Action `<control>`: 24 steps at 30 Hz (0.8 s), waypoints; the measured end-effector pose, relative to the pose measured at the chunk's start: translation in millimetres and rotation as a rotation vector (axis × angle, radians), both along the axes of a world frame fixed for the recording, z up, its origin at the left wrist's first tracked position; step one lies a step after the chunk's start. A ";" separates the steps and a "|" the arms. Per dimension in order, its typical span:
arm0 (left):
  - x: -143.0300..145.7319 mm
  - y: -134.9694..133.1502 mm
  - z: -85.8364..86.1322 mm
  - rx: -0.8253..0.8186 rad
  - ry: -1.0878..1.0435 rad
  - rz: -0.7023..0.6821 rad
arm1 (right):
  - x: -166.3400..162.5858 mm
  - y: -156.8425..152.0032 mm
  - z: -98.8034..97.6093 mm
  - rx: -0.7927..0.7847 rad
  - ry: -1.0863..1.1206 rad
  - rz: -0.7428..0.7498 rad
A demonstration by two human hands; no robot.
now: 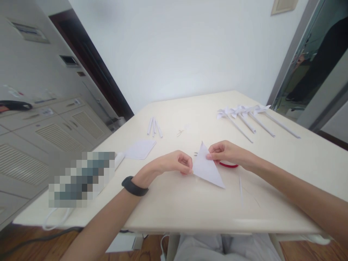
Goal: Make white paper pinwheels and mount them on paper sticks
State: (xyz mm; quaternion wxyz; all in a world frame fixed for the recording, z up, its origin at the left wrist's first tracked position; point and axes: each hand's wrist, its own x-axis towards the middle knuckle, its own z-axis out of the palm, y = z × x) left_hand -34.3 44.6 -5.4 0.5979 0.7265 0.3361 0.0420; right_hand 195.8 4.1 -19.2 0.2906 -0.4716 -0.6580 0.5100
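A sheet of white paper [207, 167], folded into a triangle, is held up between both hands above the table. My left hand [178, 163], with a black band on its wrist, pinches the left corner of the paper. Thumb and fingers of my right hand [221, 152] grip its upper right edge. Behind the paper and my right hand lies a pair of scissors with a red handle [228, 165]; the metal tips show left of the paper, and the rest is hidden. Thin white paper strips [240, 185] lie right of the paper.
Several white paper pinwheels [250, 116] on rolled sticks lie at the back right. Rolled paper tubes [154, 127], small thin pieces [180, 132] and a stack of white paper [140, 149] lie to the left. A blurred-out object [84, 177] stands at the left edge of the table [195, 210].
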 end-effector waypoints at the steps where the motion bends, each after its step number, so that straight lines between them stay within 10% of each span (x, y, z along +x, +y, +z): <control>1: -0.2 -0.1 -0.7 -0.013 0.002 -0.019 | -0.2 -0.7 0.7 0.006 0.004 0.018; 24: -8.3 7.8 -3.1 -0.068 0.060 -0.142 | -4.3 -4.2 -1.1 0.052 0.156 -0.050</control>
